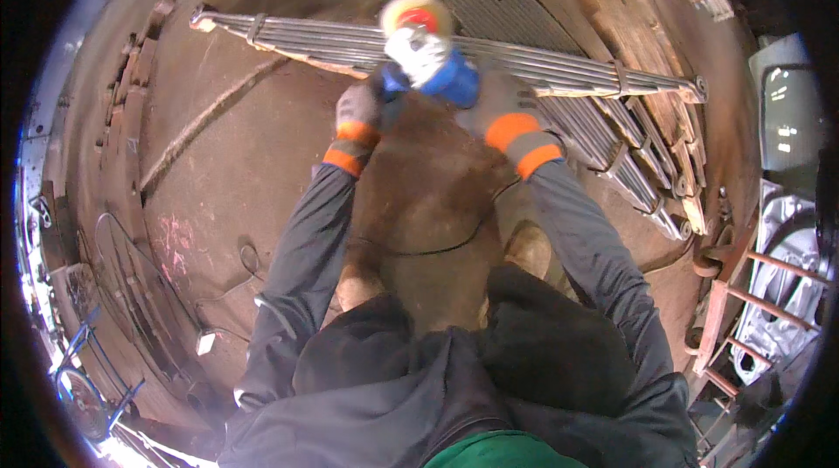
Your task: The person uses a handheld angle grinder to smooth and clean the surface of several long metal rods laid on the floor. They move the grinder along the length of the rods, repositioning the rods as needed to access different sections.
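An angle grinder (pixel 421 57) with a blue body, a silver head and a round pale disc with a red centre is held over the middle of a long leaf spring (pixel 306 35). The disc looks blurred. My left hand (pixel 360 108), in a grey glove with an orange cuff, is closed round the grinder's left side, near its head. At the rear of the blue body, my right hand (pixel 500 105) in a matching glove grips it, its fingers partly smeared. The leaf spring lies crosswise, its leaves clamped by metal bands. Whether the disc touches the leaves cannot be made out.
More leaf springs (pixel 603 140) lie stacked at the right, partly under the long one. Dark metal bars (pixel 131 136) line the left side. A cable (pixel 428 251) runs across the floor near my boots (pixel 530 249). A rusty metal frame (pixel 712 324) stands at the lower right.
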The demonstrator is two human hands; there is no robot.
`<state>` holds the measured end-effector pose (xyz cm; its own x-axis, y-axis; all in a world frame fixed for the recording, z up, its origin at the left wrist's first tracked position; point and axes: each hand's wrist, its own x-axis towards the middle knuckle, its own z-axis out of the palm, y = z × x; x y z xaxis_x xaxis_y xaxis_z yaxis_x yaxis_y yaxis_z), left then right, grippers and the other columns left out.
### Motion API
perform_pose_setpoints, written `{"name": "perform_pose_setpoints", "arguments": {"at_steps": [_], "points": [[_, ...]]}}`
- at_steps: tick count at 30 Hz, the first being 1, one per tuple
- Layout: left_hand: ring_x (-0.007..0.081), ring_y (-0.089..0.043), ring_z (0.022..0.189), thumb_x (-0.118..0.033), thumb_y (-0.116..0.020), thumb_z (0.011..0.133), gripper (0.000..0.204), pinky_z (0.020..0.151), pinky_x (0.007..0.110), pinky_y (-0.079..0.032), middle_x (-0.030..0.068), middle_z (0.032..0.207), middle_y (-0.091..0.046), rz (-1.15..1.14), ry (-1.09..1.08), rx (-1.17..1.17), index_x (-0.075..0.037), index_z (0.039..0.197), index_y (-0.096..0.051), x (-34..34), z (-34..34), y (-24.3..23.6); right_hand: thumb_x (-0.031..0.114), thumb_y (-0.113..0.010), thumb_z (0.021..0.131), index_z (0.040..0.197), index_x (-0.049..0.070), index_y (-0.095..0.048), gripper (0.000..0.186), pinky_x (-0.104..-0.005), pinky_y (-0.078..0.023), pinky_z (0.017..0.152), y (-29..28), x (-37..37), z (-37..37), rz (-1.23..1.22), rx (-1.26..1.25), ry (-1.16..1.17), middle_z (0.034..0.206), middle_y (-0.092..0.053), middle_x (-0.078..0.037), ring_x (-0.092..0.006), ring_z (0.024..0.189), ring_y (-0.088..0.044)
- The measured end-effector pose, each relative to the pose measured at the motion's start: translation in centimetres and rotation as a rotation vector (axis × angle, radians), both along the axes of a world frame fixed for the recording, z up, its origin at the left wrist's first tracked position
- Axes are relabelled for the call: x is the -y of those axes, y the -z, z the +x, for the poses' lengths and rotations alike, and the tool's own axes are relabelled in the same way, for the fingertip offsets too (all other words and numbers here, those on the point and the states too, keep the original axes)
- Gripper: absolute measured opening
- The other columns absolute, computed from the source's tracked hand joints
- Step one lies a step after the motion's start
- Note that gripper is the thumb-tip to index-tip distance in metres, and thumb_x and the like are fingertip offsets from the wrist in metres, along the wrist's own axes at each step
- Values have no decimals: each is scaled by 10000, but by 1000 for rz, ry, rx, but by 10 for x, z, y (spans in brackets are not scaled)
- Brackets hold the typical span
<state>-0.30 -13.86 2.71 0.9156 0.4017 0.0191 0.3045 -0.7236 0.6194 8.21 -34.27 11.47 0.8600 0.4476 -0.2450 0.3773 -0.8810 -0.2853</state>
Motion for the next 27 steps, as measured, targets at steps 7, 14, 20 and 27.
{"name": "perform_pose_setpoints", "arguments": {"at_steps": [7,14,20,27], "points": [[409,-693,881,-353,-682,859,380,762,511,-539,200,931,-720,-9,307,15,-100,1138,-627,81,41,-31,293,-860,663,1374,119,-566,789,-442,-558,903,16,98,14,246,135,219,1162,-718,-176,-343,1051,-704],[425,-688,909,-335,-641,882,355,757,537,-524,215,960,-712,18,413,5,-85,1124,-569,100,53,-39,287,-860,653,1305,127,-591,723,-436,-568,871,23,129,20,217,144,257,1108,-731,-160,-348,1003,-712],[418,-687,851,-355,-659,883,320,719,509,-540,198,923,-720,97,222,-43,-165,1141,-665,64,40,-15,312,-862,656,1313,86,-552,762,-463,-571,844,18,76,19,113,126,162,1052,-726,-181,-374,953,-712],[414,-684,987,-366,-659,913,355,786,474,-551,207,1004,-722,-22,-94,-15,-169,1208,-681,-12,12,5,370,-832,712,1210,100,-548,634,-510,-553,856,-14,-16,17,-16,5,-77,1015,-726,-188,-394,978,-706]]}}
